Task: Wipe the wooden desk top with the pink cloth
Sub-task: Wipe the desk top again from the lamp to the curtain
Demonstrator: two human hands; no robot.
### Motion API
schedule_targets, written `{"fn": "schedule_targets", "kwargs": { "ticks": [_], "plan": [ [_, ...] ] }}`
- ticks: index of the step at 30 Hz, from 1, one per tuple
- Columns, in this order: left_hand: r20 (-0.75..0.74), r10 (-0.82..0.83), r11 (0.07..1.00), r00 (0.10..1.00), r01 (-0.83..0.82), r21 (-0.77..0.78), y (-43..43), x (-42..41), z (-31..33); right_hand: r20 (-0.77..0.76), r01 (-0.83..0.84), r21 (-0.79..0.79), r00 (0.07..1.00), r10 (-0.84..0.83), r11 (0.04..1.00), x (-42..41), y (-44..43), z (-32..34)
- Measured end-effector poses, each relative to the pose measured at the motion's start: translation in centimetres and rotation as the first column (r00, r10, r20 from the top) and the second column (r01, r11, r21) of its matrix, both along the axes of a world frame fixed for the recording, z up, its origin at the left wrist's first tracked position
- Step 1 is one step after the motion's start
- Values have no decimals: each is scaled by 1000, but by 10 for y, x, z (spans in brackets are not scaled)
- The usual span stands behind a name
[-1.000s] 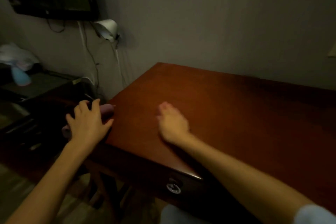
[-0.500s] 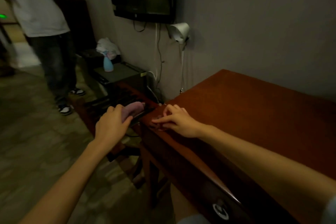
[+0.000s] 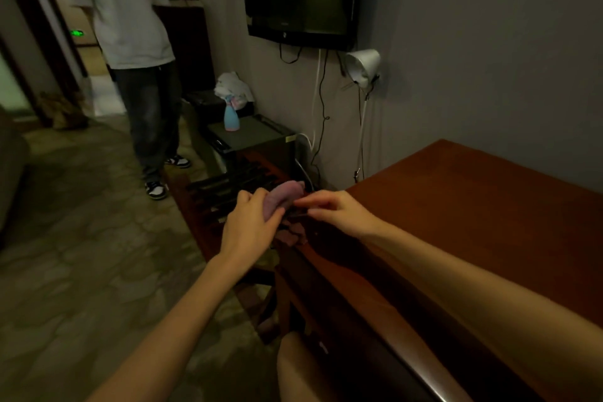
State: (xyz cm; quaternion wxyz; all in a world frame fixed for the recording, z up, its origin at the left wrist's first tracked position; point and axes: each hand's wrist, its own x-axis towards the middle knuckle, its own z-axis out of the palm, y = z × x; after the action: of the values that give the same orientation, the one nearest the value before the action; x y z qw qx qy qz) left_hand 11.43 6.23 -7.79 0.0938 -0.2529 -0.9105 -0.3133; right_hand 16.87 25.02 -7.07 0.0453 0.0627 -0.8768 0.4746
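Two hands are meeting just off the left corner of the wooden desk top (image 3: 473,206). The left hand (image 3: 251,225) is curling its fingers round the bunched pink cloth (image 3: 284,197), holding it clear of that corner. The right hand (image 3: 339,212) is reaching its index fingertip to the cloth's edge; whether it is pinching cannot be told. Its forearm is stretching across the desk.

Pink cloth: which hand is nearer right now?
Left. The left hand grips the pink cloth just past the end of the desk. The right hand is beside it over the desk corner, fingertips at the cloth's edge, contact unclear.
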Motion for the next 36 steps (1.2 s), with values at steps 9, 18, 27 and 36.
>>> {"fn": "schedule_targets", "kwargs": {
  "ticks": [9,18,27,36],
  "plan": [
    [18,-207,925,978,190,328,51,19,18,106,169,-562,986,-132,810,0,-16,35],
    [-103,-350,935,931,354,21,49,-1,-9,124,408,-358,912,-391,840,10,68,29],
    [-99,-251,966,963,243,-82,48,-19,-28,-153,234,405,970,-187,884,60,65,12],
    [-193,-44,994,980,62,89,-1,-33,-31,-149,50,652,987,63,757,10,-16,-21]
  ]
}}
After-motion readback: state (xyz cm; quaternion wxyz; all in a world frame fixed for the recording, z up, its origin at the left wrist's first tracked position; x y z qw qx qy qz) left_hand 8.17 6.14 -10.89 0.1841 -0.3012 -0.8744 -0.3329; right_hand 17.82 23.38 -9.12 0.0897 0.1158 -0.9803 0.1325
